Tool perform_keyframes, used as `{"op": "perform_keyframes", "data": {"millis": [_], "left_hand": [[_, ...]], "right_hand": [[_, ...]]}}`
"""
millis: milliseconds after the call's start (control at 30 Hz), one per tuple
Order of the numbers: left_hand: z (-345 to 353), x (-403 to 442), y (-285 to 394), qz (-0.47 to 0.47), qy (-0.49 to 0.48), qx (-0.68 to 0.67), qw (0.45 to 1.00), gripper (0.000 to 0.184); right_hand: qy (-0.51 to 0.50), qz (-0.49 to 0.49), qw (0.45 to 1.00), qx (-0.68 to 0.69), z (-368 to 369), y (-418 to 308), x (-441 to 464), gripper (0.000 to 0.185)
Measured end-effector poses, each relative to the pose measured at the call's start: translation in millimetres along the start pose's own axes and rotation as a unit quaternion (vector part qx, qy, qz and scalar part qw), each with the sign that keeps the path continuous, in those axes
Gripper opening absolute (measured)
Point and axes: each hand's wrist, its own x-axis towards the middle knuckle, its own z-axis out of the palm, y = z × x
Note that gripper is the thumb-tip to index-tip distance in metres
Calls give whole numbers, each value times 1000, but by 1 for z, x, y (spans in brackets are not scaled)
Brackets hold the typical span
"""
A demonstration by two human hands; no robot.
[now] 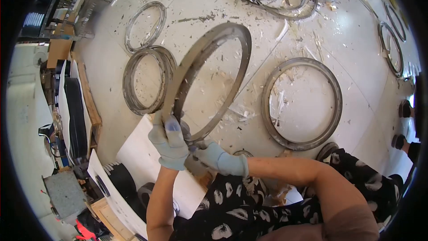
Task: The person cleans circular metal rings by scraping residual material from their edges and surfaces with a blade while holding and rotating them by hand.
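Note:
A large grey-brown ring point(238, 80) is held tilted above the floor, its lower left end between my gloved hands. My left hand point(170, 145) wears a light blue glove and has its fingers wrapped round the ring's rim. At the ring's bottom edge, my right hand point(218, 157), in the same kind of glove, is closed against the rim; its fingertips are partly hidden. A second large ring point(266, 107) lies flat on the floor to the right. Stacked rings point(129, 82) lie to the left of the held one, with a thinner ring point(164, 18) beyond them.
More thin rings point(307, 15) lie in a heap at the top, others point(382, 40) at the far right. Scraps litter the floor point(187, 0). White panels, black rolls point(75, 116) and a grey metal box point(66, 195) stand at left. Another person's feet point(403, 142) show at right.

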Motion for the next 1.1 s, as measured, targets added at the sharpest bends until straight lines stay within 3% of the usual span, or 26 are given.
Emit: {"op": "perform_keyframes", "data": {"millis": [67,200,233,267,333,400,467,500,533,600,767,833,867,900,933,1000,1067,1100], "left_hand": [[-2,3,-6,109,4,83,991,43],[-2,2,-8,61,0,72,996,45],[0,2,-7,64,2,69,996,45],[2,3,-2,85,10,86,993,45],[7,-5,1,102,11,95,990,45],[14,-6,3,-23,29,-48,998,44],[18,-7,4,-15,-5,-43,999,43],[24,-3,9,-25,-22,-47,998,43],[25,3,14,-32,-39,-46,998,43],[35,6,21,-12,-34,-15,999,44],[47,10,14,-14,-61,-50,997,44],[40,6,5,-2,-74,-41,996,45],[40,4,0,13,-36,-27,999,46],[44,6,-3,29,-3,-19,999,48],[44,9,0,-8,2,-50,999,52],[35,17,9,-45,-25,-43,998,54],[23,14,14,-74,-50,-65,994,54],[18,17,8,-114,-14,-95,989,55]], "right_hand": [[49,65,996,-39,-22,22,17,26],[54,24,995,83,-2,39,13,27],[92,-57,989,-98,14,37,17,34],[96,-68,988,-102,1,30,24,34],[89,75,966,-229,-48,23,30,36],[111,22,944,-311,-84,20,29,35],[6,5,999,-37,-49,13,-6,30],[12,80,995,-55,-41,-13,-15,32],[6,77,995,-56,-41,-13,-16,32],[117,56,989,-71,-47,-1,-9,31],[130,61,988,-56,-51,-11,-7,31],[74,-44,995,47,-28,-40,-28,29],[80,-43,995,46,-43,-28,-20,29],[46,-66,972,-220,-75,-7,-8,31],[8,-76,878,-472,-107,5,-9,32],[-125,35,800,-586,-161,-8,-53,37],[-121,89,789,-596,-200,-34,-99,32],[-99,120,782,-603,-218,-62,-125,33]]}}
